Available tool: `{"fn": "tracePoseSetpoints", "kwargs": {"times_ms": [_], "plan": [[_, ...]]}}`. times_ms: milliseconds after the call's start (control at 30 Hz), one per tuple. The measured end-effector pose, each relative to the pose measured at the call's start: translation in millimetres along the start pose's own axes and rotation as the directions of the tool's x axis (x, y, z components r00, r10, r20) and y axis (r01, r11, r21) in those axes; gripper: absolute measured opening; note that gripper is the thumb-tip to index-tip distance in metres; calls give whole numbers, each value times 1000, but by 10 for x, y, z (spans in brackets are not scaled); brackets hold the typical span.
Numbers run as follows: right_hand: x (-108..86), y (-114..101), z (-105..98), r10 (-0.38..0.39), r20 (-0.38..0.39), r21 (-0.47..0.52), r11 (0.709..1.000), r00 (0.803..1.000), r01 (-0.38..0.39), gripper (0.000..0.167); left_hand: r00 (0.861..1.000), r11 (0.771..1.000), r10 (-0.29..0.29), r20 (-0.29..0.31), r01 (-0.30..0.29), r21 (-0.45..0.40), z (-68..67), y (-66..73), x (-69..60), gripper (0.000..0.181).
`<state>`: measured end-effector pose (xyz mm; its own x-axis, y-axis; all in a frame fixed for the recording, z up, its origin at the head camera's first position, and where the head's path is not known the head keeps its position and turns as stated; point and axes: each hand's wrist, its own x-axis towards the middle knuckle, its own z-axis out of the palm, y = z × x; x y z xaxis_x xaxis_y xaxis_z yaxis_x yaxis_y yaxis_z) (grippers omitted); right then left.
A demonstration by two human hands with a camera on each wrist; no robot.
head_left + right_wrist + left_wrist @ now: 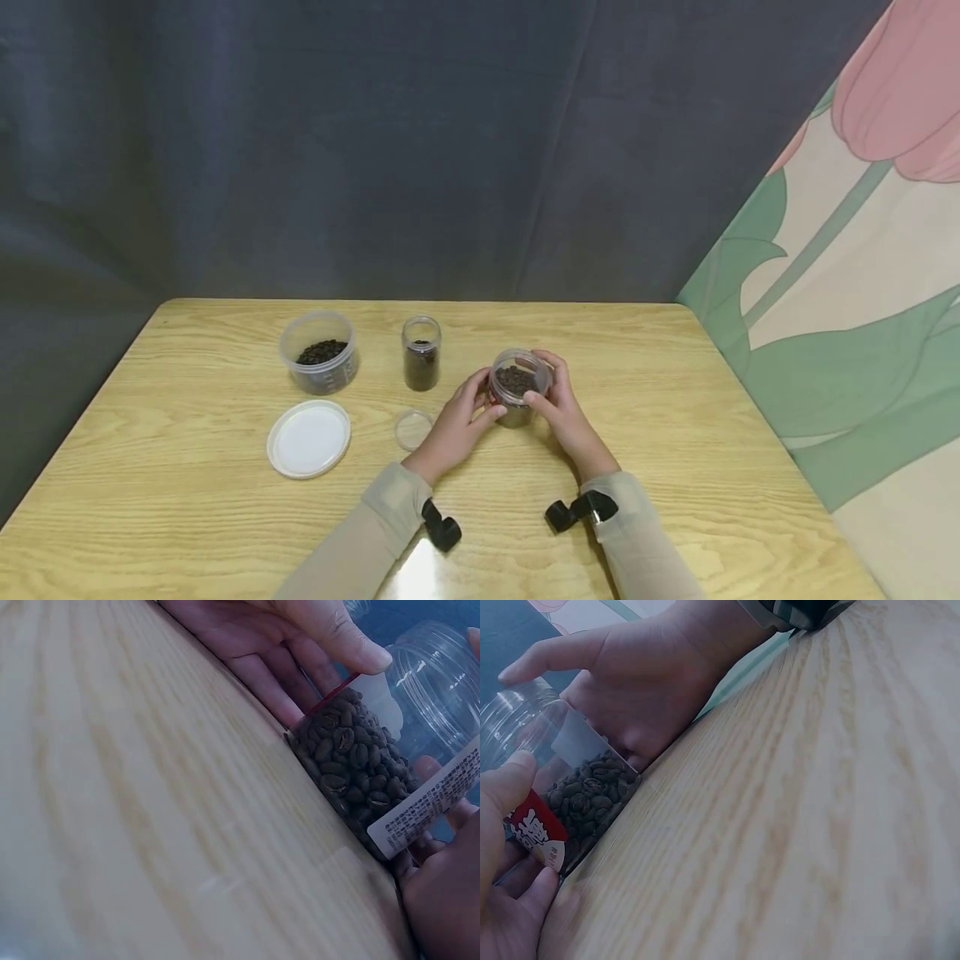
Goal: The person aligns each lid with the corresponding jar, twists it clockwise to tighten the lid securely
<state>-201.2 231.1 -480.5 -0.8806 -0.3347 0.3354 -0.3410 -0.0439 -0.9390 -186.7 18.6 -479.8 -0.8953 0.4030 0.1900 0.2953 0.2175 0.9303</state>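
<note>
A clear, lidless jar (pixel 514 413) stands on the table, partly filled with brown coffee beans (pixel 517 381). On its left side, my left hand (pixel 453 427) holds it with thumb and fingers. My right hand (pixel 572 418) grips the right side, thumb near the rim and fingers round the back. The left wrist view shows a red label (pixel 538 831) on the jar beside the left fingers. In the right wrist view, a white printed label (pixel 427 799) lies near the right hand. The jar's base appears to touch the table.
Left of the jar stand a slim glass jar (pixel 422 367) with dark contents and a round plastic tub (pixel 322 382) holding dark beans. A white lid (pixel 308 439) and a small clear lid (pixel 412 430) lie flat nearby. A dark curtain (pixel 375 150) hangs behind the table.
</note>
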Motion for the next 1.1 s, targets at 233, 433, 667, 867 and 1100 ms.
{"fn": "tracePoseSetpoints", "kwargs": {"times_ms": [233,433,667,867,1100], "plan": [[-19,14,-5,3,16,50,999,1000,-3,81,1000,1000,13,-7,-13,-25,3,12,-9,68],[-19,-26,4,26,-18,49,998,1000,-25,78,1000,1000,8,6,-8,-7,3,19,-6,68],[-19,-49,-2,10,-49,31,999,999,-9,74,1000,1000,7,6,-7,-6,9,0,-4,69],[-25,-52,-47,37,-70,-22,999,997,-38,68,1000,1000,3,4,-4,13,7,6,-12,70],[-13,-25,-123,5,-16,-32,999,1000,-6,66,1000,999,1,9,-2,32,7,-6,-2,71]]}}
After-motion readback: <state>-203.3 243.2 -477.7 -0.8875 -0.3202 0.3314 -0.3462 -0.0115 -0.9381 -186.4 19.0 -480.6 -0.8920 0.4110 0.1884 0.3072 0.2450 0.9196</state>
